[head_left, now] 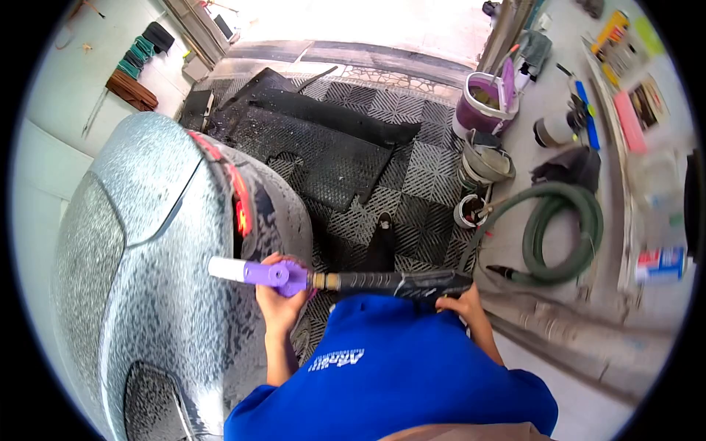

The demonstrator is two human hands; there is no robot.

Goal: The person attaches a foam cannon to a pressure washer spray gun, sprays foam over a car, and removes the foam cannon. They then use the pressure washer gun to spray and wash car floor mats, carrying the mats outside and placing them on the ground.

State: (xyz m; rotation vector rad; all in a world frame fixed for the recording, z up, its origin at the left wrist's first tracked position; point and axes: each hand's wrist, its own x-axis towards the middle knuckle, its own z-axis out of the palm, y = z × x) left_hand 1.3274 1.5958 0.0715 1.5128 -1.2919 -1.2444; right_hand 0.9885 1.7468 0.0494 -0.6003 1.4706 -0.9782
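Note:
A spray gun (375, 281) with a black body and a purple and white foam nozzle (257, 273) lies level across the front of my blue shirt. My left hand (282, 300) is wrapped round the purple nozzle part, beside the car. At the rear grip of the gun, my right hand (463, 303) is closed; its fingers are partly hidden. The nozzle's white tip points left, over the rear of a car (169, 272) covered in patchy white foam. A red tail light (240, 198) glows on the car's corner.
Black mats (323, 151) lie on the tiled floor (434, 173) ahead. To the right are a purple bucket (478, 117), a smaller white bucket (469, 212) and a coiled green hose (535, 235). Bottles and tools line the right wall; cloths (132, 90) hang at the left.

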